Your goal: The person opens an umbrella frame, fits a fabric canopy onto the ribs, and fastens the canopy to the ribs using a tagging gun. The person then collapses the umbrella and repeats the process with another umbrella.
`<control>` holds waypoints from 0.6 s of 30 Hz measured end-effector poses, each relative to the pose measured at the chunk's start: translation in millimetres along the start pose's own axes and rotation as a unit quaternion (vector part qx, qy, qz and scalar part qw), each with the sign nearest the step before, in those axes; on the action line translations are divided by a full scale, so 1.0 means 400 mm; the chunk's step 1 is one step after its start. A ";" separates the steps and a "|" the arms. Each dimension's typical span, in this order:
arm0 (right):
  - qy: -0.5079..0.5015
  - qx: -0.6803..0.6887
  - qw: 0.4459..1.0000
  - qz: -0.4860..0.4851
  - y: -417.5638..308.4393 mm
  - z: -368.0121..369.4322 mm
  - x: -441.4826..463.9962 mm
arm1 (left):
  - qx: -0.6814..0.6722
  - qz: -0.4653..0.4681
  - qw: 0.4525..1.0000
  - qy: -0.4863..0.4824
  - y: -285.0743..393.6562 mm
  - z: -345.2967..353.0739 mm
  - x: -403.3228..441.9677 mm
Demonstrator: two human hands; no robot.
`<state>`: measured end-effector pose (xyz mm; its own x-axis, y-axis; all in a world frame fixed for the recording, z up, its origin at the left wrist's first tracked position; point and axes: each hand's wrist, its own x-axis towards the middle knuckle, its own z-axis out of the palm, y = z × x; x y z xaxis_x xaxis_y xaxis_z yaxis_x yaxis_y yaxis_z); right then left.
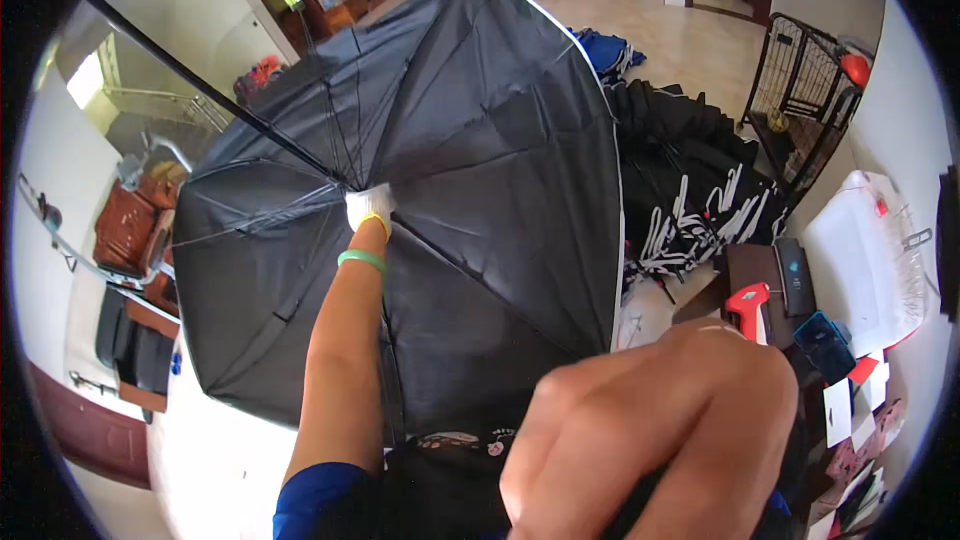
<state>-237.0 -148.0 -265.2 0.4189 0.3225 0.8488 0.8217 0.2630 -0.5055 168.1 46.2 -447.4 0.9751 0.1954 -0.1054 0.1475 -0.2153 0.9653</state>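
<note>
An opened black umbrella (pixel 500 150) with a white edge fills the middle of the view, its inside and ribs facing me. Its black shaft (pixel 190 75) runs to the upper left. My left hand (pixel 369 207), in a white glove with a yellow cuff, is at the hub where the ribs meet, its fingers hidden by the glove and ribs. A green bangle (pixel 362 259) is on that wrist. Close to the camera, my right hand (pixel 650 420) is bare and large, with fingers curled down; whatever it may hold is hidden.
Folded black umbrellas with white straps (pixel 690 160) are piled at the right. Near them are a red tool (pixel 748 310), a phone (pixel 825 345), a white plastic-wrapped box (pixel 865 265) and a black wire cage (pixel 800 100). Exercise equipment (pixel 150 280) stands left.
</note>
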 end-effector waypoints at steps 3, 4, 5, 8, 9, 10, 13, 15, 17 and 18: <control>-0.008 0.007 1.000 -0.024 0.007 -0.013 0.000 | 0.266 0.066 0.958 0.084 0.032 -0.004 0.039; -0.007 0.004 1.000 -0.028 0.007 -0.016 -0.001 | 0.337 0.090 0.933 0.093 0.057 -0.015 0.046; -0.005 -0.002 0.999 -0.034 0.007 -0.020 -0.002 | 0.392 0.118 0.907 0.097 0.078 -0.032 0.063; 0.031 -0.066 0.996 -0.045 0.003 -0.044 0.003 | 0.516 0.217 0.821 0.108 0.127 -0.102 0.157; 0.074 -0.117 0.989 -0.043 0.004 -0.065 0.001 | 0.533 0.243 0.804 0.101 0.150 -0.127 0.189; 0.160 -0.191 0.968 -0.030 0.015 -0.081 -0.004 | 0.519 0.253 0.813 0.078 0.179 -0.164 0.214; 0.467 -0.316 0.821 0.094 0.168 -0.234 -0.082 | 0.465 0.250 0.849 0.021 0.244 -0.244 0.235; 0.535 -0.305 0.754 0.228 0.321 -0.348 -0.198 | 0.350 0.230 0.908 -0.026 0.247 -0.288 0.243; 0.537 -0.271 0.730 0.325 0.432 -0.394 -0.282 | 0.234 0.206 0.948 -0.068 0.248 -0.327 0.279; 0.521 -0.225 0.743 0.354 0.463 -0.395 -0.300 | 0.238 0.202 0.947 -0.072 0.245 -0.345 0.302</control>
<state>-73.9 -281.8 -436.4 0.6863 -0.7066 0.1724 0.2012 -0.0433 -0.9786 277.3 180.7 -332.7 0.9752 -0.1206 0.1854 -0.2184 -0.6583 0.7203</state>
